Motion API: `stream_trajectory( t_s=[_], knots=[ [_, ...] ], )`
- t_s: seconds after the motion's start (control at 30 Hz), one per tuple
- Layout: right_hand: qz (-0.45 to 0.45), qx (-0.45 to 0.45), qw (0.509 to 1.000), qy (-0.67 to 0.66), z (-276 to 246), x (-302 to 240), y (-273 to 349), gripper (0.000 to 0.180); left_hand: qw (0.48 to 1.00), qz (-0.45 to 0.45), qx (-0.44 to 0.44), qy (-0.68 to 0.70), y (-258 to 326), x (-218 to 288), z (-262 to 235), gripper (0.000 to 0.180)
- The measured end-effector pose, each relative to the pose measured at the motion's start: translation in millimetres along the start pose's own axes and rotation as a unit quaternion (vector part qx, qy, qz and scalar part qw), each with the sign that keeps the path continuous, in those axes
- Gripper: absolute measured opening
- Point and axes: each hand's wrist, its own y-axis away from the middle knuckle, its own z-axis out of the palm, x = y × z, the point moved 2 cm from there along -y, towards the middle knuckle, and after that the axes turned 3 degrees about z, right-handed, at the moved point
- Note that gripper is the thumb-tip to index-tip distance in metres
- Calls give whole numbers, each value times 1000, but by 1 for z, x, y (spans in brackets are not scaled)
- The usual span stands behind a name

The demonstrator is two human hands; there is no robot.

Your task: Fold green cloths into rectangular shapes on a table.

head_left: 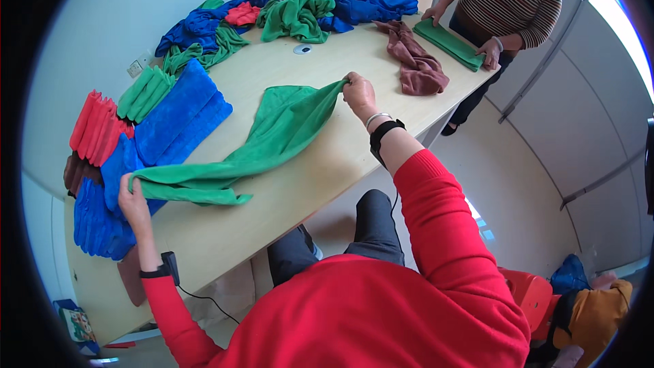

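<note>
And here's the green cloth (286,133), drawn out in the air over the worktop (286,232), just right of the blue fold (178,119)! The left hand (135,208) pinches one end on the near side of the blue fold; the right hand (360,94) grips a corner out to its right. Both hands are closed on fabric. It looks light and limp, sagging between them; I'd judge the nap grippy, not slippery, with nothing to break. Corners look the best holds, since a grab mid-span would likely bunch it.

Now the count! One green cloth in hand, one brown cloth (424,71) lying loose, far right of the blue fold. Just left of the fold, one green pack (145,93); further left, one red pack (101,129); on its near-left side, one blue pack (99,218). The heap (296,13) beyond it? Too tangled to number. Past the brown cloth, a co-worker (507,0) has two hands on one green bundle (448,43).
</note>
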Motion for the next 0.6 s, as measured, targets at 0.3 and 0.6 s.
stream_trajectory(
  t_s=[0.3, 0.6],
  knots=[
    [176, -164, 920, -309, -46, 12, -7, 22, 946, -233, 103, 198, -37, -3, -61, 18],
    [256, -253, 882, -304, -75, 65, 50, 23, 895, -363, -46, 255, 132, -15, -104, 20]
  ],
)
